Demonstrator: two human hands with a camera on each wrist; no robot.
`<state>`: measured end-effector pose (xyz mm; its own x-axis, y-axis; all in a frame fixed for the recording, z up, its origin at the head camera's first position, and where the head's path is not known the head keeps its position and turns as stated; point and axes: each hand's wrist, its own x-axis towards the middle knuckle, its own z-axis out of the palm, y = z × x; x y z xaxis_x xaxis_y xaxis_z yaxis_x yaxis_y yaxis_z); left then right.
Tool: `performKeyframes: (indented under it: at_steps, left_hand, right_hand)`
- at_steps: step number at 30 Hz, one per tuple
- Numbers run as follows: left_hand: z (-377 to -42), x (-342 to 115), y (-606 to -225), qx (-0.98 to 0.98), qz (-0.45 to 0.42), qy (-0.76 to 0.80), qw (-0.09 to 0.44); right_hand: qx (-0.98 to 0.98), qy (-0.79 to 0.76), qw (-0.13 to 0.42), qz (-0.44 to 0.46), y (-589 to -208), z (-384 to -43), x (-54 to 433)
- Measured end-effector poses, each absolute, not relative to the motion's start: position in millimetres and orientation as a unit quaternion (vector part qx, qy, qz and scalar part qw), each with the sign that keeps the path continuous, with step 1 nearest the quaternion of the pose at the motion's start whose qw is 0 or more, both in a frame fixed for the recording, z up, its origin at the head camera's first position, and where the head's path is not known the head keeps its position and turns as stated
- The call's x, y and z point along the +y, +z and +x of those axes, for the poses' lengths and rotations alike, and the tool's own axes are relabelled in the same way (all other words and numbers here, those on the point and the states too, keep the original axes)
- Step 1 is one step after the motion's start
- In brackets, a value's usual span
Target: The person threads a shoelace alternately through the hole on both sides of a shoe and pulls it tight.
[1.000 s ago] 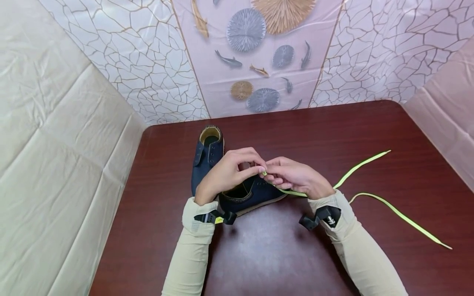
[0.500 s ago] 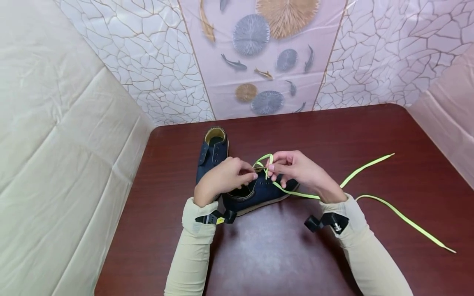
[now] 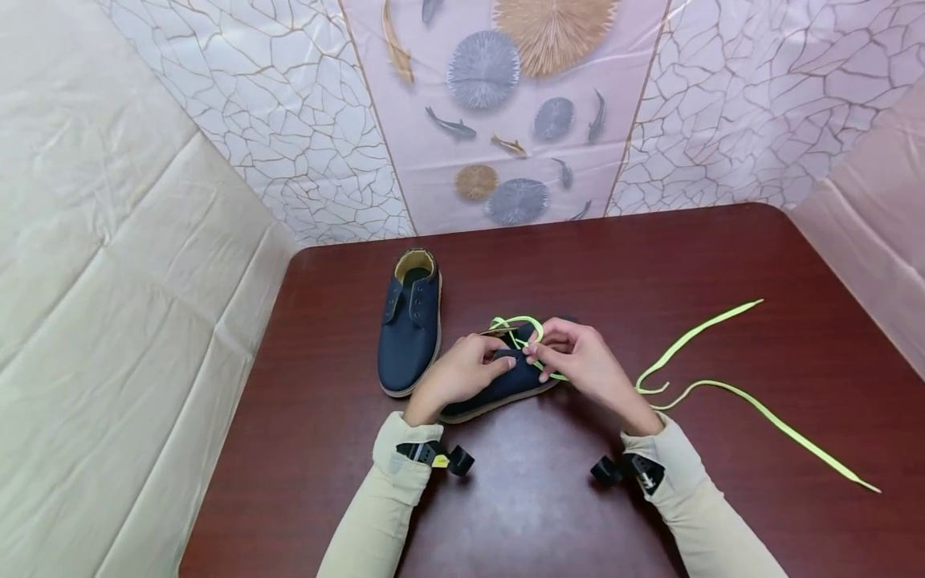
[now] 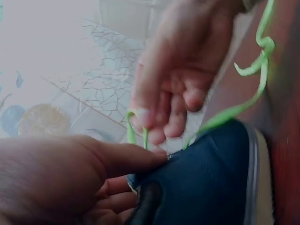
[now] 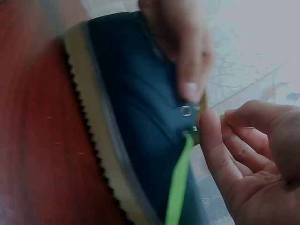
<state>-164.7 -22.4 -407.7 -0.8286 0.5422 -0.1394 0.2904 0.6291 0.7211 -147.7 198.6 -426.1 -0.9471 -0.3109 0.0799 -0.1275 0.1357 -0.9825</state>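
Note:
A dark blue shoe [image 3: 499, 393] lies under both hands, toe to the right in the head view. My left hand [image 3: 462, 371] grips its lacing flap, the thumb [image 4: 136, 158] on the outer face beside the eyelets and the fingers partly hidden behind the flap. A lime-green shoelace [image 5: 178, 183] passes through an eyelet and arches in a small loop above the opening. With thumb and forefinger my right hand [image 3: 581, 365] pinches this lace [image 4: 131, 129] close to the flap. In the right wrist view a metal-rimmed eyelet [image 5: 186, 111] shows just below the left thumb.
The matching blue shoe [image 3: 408, 349], without a lace, stands to the left. Two long lime-green lace lengths [image 3: 780, 429] trail across the dark red table [image 3: 723, 522] at the right. Patterned cloth walls [image 3: 289, 120] border the table's back and sides.
Both hands were together at the lace; they parted, and a loop came into sight. The left hand has moved onto the shoe's flap. The right hand has lowered slightly, still pinching the lace.

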Motion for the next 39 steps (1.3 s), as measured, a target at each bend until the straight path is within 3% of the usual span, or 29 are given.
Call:
performKeyframes:
  at_steps: [9, 39]
  left_hand:
    - [-162, -23, -415, 0.883, 0.219, 0.390, 0.144]
    - [-159, -24, -421, 0.877, 0.237, 0.410, 0.085]
  right_hand:
    - [0.782, -0.610, 0.044, -0.124, -435, -140, 193]
    - [0.829, -0.530, 0.004, -0.179, -437, -135, 187]
